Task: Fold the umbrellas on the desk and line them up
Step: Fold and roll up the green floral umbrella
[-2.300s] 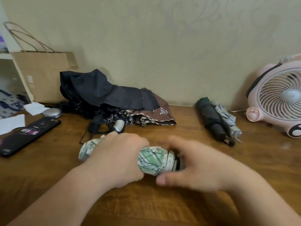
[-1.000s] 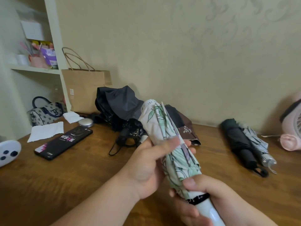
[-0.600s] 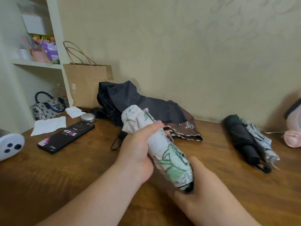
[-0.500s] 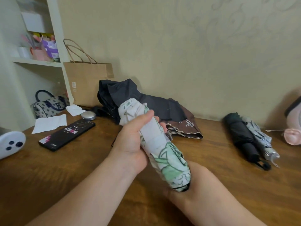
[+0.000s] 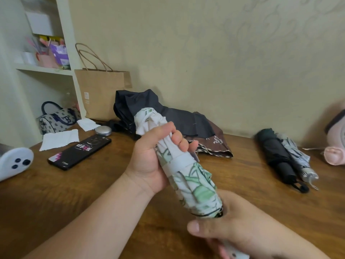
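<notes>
I hold a white umbrella with green leaf print [image 5: 194, 186] tilted above the wooden desk [image 5: 74, 186], its strap wrapped round the middle. My left hand [image 5: 155, 156] grips its upper canopy. My right hand [image 5: 235, 232] grips its white handle at the bottom. A black umbrella [image 5: 149, 111] and a brown one [image 5: 214, 144] lie loose and unfolded at the back. At the right, a folded dark umbrella [image 5: 276, 156] and a folded striped one [image 5: 296, 157] lie side by side.
A black phone [image 5: 80, 154], a silver round case [image 5: 103, 131], paper tissues [image 5: 59, 140] and a white device [image 5: 13, 163] lie at the left. A paper bag [image 5: 100, 94] and a handbag [image 5: 56, 118] stand behind; a pink fan [image 5: 336, 143] is at the right edge.
The printed umbrella was lifted off the desk and tilted upright. My left hand now grips round its upper part, with the strap closed round the canopy. My right hand stays on the handle.
</notes>
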Tool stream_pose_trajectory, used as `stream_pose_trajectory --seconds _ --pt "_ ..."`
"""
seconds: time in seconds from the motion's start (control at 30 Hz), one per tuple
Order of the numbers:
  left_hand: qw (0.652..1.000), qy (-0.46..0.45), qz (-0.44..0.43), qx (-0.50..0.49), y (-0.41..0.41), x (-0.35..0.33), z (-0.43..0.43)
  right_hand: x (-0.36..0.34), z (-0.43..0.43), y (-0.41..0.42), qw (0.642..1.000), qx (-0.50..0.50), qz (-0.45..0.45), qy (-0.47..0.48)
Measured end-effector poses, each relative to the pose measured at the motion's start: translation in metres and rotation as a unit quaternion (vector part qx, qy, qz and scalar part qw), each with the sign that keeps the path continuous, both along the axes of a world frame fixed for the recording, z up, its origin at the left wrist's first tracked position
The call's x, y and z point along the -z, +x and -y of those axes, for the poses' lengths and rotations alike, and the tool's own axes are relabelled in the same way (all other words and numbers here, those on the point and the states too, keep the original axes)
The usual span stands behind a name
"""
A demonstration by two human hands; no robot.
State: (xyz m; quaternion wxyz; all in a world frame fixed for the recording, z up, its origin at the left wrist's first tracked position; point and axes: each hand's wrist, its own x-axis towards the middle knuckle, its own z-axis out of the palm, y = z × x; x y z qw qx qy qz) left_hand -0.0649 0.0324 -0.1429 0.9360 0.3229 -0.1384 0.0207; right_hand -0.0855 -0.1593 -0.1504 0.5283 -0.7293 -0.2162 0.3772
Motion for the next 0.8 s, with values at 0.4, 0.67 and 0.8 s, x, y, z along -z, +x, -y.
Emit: stream_pose_trajectory --seconds 0.4,0.67,0.8 --pt "0.991 0.103 -0.045 -0.078 -0.011 -0.006 0.029 -0.004 -0.018 -0.012 0.947 0.178 0.26 -0.066" --pt "0.999 0.0 0.028 0.046 -0.012 -0.001 0.019 -0.002 -0.008 -0.003 0.977 -0.024 -0.2 0.069" --pt "0.996 0.083 -0.023 -0.006 -0.01 -0.005 0.023 0.001 -0.008 0.0 0.98 -0.015 -0.185 0.069"
